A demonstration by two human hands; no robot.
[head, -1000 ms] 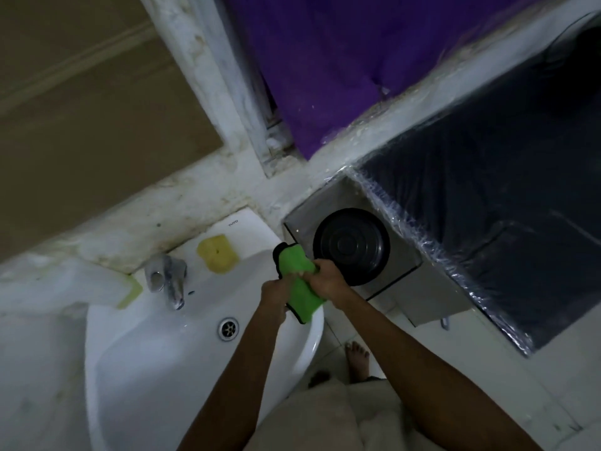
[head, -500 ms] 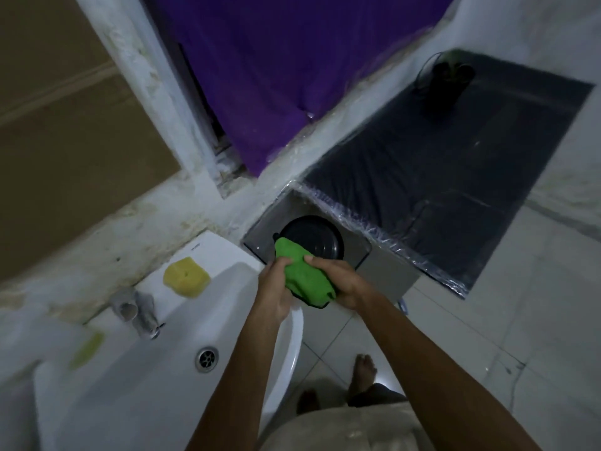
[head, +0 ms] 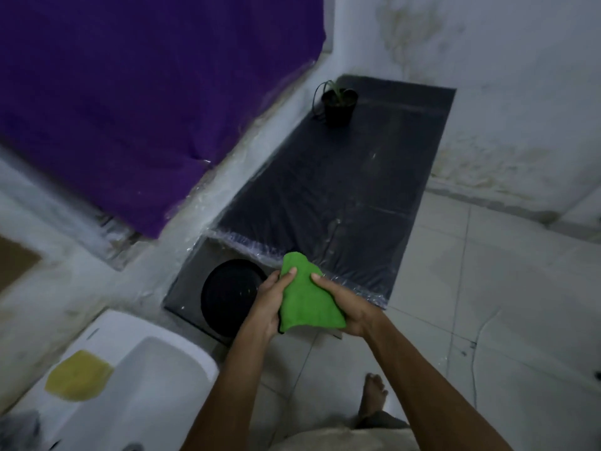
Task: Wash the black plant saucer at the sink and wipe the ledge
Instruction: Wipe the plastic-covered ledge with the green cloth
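1. Now both hands are close together. The left hand (head: 267,305) and right hand (head: 346,309) each grip a green cloth (head: 305,297) from their own side, thumbs on top.
2. Black saucer (head: 227,294) lies just left of the left hand, on the grey near end of the ledge (head: 341,190), partly hidden by that hand.
3. Sink (head: 182,356) is down-left of the hands with no saucer in it, so washing is probably done. Too dim to tell if the saucer is clean.
4. Ledge runs ahead of the hands, with a plant pot (head: 338,107) at the far end. Cloth seems to be held off the surface, so wiping likely remains.
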